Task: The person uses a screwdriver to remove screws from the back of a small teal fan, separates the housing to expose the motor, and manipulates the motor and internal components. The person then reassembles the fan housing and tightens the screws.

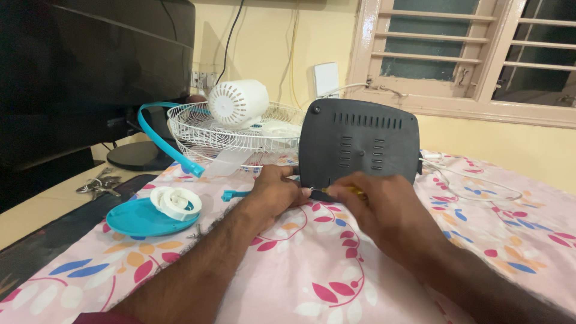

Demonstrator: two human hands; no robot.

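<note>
While your left hand braces the dark fan base at its lower edge, your right hand pinches a yellow-handled screwdriver against it.

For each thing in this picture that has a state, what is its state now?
Dark fan base: standing on edge, underside towards the camera.
Left hand: steadying the base at its lower edge.
Right hand: closed on a small screwdriver, tip at the base.
White fan grille: lying flat, motor housing on it.
Blue disc: flat, white ring on it.
Window: shut.
</note>
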